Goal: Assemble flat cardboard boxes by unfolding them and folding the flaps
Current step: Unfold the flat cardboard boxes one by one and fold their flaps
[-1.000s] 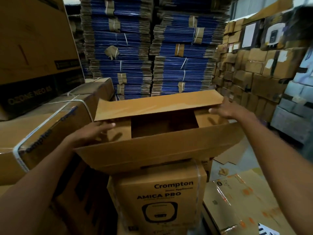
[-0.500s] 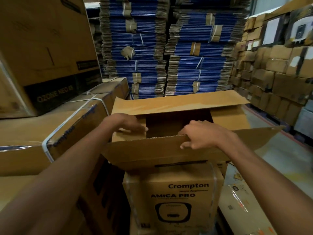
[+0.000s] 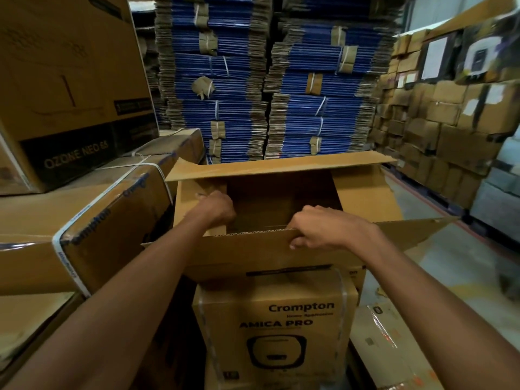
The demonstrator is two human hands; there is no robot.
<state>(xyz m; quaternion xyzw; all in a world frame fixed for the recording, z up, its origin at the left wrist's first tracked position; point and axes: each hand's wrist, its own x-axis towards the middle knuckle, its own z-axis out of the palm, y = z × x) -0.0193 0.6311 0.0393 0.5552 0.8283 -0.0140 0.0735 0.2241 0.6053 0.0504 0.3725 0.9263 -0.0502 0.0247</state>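
Note:
A brown cardboard box (image 3: 365,192) stands unfolded on top of a sealed Crompton carton (image 3: 275,327), its top open and dark inside. Its far flap (image 3: 281,166) lies angled outward, and the right side flap leans out to the right. My right hand (image 3: 323,226) curls over the upper edge of the near flap (image 3: 253,249) and grips it. My left hand (image 3: 216,206) rests on the left side flap, fingers bent over its inner edge.
Strapped cartons (image 3: 84,220) are piled at my left, with an Ozone Neo box (image 3: 70,80) on top. Tall stacks of bundled flat blue boxes (image 3: 267,80) stand behind. Stacked brown cartons (image 3: 436,122) fill the right. Flattened cardboard (image 3: 388,342) lies on the floor.
My right hand left the far right corner and came to grip the near flap's edge. My left hand slid further in along the left side flap.

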